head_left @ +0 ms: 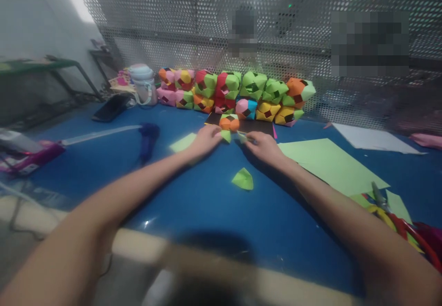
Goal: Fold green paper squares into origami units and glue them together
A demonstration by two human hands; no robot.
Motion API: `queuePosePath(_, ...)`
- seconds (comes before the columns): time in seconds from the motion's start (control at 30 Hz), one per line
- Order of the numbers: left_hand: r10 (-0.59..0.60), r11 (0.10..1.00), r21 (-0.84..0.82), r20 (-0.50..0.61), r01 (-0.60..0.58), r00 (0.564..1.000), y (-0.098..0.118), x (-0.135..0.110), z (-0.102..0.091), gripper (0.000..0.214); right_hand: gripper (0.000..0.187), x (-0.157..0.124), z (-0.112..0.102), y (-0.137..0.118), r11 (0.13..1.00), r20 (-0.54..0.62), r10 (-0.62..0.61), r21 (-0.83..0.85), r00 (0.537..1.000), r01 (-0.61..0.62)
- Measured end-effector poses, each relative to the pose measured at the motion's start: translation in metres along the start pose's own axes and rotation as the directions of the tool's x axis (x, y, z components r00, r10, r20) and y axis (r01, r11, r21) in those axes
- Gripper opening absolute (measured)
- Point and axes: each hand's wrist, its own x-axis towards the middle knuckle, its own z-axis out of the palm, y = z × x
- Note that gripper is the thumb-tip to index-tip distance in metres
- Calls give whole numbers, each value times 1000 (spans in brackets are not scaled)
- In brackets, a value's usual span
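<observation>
My left hand point(206, 139) reaches to the middle of the blue table, its fingers closed on a small folded green paper piece point(225, 136). Opposite it, my right hand point(264, 145) pinches a small pale piece point(242, 137); blur hides exactly what it is. Just beyond the fingertips sits an orange and green folded paper ball point(229, 122), close to the green piece; whether they touch I cannot tell. Nearer to me lies a loose folded green paper piece point(243, 179). A flat light green paper point(183, 143) lies partly behind my left hand.
Several colourful paper balls point(253, 85) stand stacked along the perforated metal panel point(193, 43). A blue glue gun point(148, 139), phone point(112, 107) and bottle point(142, 84) are at left. Right of my hands lie green sheets point(333, 163), white paper point(373, 138) and red-handled scissors point(409, 230).
</observation>
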Motion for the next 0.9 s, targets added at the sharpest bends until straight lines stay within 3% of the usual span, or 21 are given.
queuePosePath(0.17, -112, 985, -139, -52, 104, 992, 2, -1, -7, 33, 26, -9, -11, 12, 996, -102, 79, -41, 992, -84)
queuePosePath(0.3, -154, 980, 120, -46, 158, 987, -9, -3, -26, 34, 30, -16, -15, 4, 1000, -195, 9, -25, 981, -15)
queuePosePath(0.37, -196, 953, 232, -24, 196, 980, -15, -9, -35, 36, 29, -21, -20, -9, 999, -101, 1, 41, 995, 3)
queuePosePath(0.43, -248, 917, 323, 6, 233, 969, -18, -16, -41, 42, 30, -27, -26, -25, 991, 90, 31, 131, 995, -43)
queuePosePath(0.5, -298, 872, 418, 38, 256, 954, -18, -26, -45, 51, 35, -34, -32, -40, 978, 287, 62, 173, 956, -116)
queuePosePath(0.57, -326, 837, 484, 65, 256, 943, -15, -34, -46, 60, 37, -40, -36, -51, 971, 406, 66, 186, 912, -153)
queuePosePath(0.73, -288, 827, 532, 126, 181, 949, -11, -48, -42, 63, 23, -43, -40, -51, 948, 500, -29, 289, 865, -136)
queuePosePath(0.9, -180, 855, 515, 177, 65, 968, -12, -52, -39, 55, 20, -30, -52, -22, 971, 450, 37, 196, 892, -139)
